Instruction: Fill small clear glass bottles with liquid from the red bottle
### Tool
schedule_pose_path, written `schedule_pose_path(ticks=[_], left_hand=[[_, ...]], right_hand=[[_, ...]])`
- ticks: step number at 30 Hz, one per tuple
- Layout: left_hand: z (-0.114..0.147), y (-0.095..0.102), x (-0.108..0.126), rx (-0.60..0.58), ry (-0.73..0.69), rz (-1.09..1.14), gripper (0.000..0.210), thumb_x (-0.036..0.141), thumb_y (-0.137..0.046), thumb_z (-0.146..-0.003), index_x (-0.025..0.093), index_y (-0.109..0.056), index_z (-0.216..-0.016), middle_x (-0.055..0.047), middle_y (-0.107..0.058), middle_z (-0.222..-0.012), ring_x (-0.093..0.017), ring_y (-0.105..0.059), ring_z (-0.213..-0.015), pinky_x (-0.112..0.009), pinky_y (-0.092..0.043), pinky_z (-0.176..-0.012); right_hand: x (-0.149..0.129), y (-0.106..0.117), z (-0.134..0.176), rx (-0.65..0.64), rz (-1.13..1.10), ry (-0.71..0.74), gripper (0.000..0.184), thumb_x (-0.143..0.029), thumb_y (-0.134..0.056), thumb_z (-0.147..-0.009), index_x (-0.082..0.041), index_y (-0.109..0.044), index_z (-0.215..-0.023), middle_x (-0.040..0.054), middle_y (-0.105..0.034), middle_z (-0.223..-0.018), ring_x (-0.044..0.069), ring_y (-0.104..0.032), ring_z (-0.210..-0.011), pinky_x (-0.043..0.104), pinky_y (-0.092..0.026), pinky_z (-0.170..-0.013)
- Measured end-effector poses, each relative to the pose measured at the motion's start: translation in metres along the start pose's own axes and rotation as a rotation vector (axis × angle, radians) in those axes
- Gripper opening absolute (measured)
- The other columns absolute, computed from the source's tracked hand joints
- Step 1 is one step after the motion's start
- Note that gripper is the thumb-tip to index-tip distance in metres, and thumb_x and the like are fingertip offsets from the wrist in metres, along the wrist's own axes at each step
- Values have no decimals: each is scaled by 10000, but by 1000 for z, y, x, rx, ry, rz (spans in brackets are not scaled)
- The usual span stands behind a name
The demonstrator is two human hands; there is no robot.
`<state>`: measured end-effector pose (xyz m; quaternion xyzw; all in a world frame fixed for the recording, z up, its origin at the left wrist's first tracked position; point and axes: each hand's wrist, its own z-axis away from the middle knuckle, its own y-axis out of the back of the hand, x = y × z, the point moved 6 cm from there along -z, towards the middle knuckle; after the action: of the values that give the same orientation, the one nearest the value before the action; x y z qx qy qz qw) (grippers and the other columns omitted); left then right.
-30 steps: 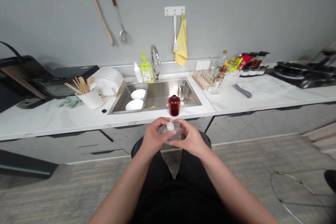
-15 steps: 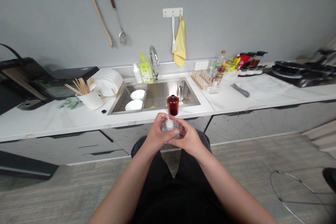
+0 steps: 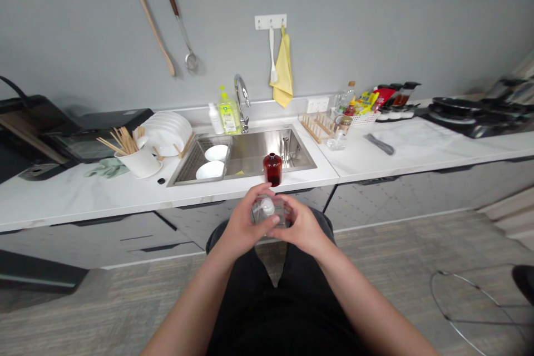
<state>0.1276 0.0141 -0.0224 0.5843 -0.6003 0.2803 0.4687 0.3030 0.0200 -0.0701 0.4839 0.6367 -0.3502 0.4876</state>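
Between both hands, just in front of the counter edge, is a clear pump bottle (image 3: 276, 208) with a white pump head. My left hand (image 3: 249, 217) wraps its left side, thumb across the near side. My right hand (image 3: 301, 223) closes round the right side, fingers curled on the clear wall. Right beyond my fingers an amber bottle (image 3: 272, 170) with no cap stands upright on the front rim of the counter, apart from the hands. Part of the clear bottle is hidden behind the fingers.
Behind the amber bottle lies the steel sink (image 3: 254, 150), with white bowls (image 3: 211, 170) in its left rack. Left are a white utensil cup (image 3: 139, 163) and plates (image 3: 167, 130). Right stand a wooden rack (image 3: 317, 127), a glass jar (image 3: 339, 136) and a basket (image 3: 362, 118).
The pump spout swings from pointing away to pointing left as the clear bottle turns in my hands. Both hands keep hold of it. The view shifts slightly.
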Motion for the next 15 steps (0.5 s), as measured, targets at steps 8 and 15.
schedule_pose_path(ticks=[8, 15], left_hand=[[-1, 6, 12, 121, 5, -170, 658, 265, -955, -851, 274, -720, -1465, -84, -810, -1243, -314, -773, -1239, -520, -550, -1222], [1, 3, 27, -27, -60, -163, 600, 214, -783, -992, 306, -668, -1573, -101, -814, -1441, -331, -742, -1421, -535, -517, -1298]], right_hand=[[4, -3, 0, 18, -35, -24, 788, -371, -1107, -671, -311, -762, -1377, 90, -811, -1403, 339, -797, -1274, 481, -668, -1062], [-1, -2, -2, 5, -28, -13, 783, -381, -1097, -693, -320, -755, -1395, 77, -819, -1382, 331, -808, -1245, 480, -674, -1065]])
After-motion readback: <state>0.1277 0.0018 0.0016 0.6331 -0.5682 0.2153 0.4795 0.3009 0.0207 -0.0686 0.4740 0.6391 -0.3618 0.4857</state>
